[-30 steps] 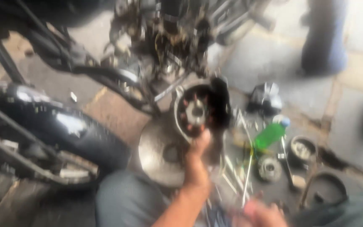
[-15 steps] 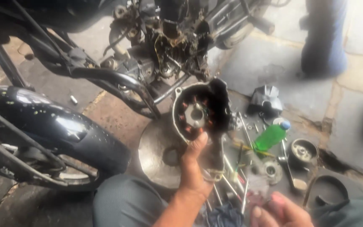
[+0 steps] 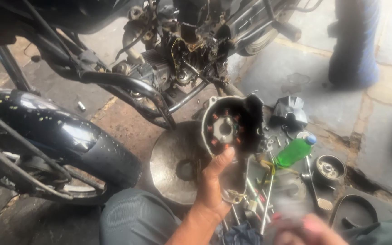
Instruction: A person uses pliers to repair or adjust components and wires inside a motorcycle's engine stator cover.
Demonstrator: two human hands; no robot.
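left hand point(image 3: 214, 181) holding stator cover point(image 3: 232, 124), green bottle point(image 3: 293, 152) beside, motorcycle engine point(image 3: 178, 59) behind

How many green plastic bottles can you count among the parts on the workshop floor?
1. The green plastic bottle with a blue cap lies tilted on the floor, right of the dark round engine cover held in the left hand. Others may be hidden under the clutter.

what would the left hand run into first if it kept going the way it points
The left hand points up and away while holding the round engine cover. Straight on, that cover would probably meet the motorcycle engine first, though depth is hard to judge from one view.
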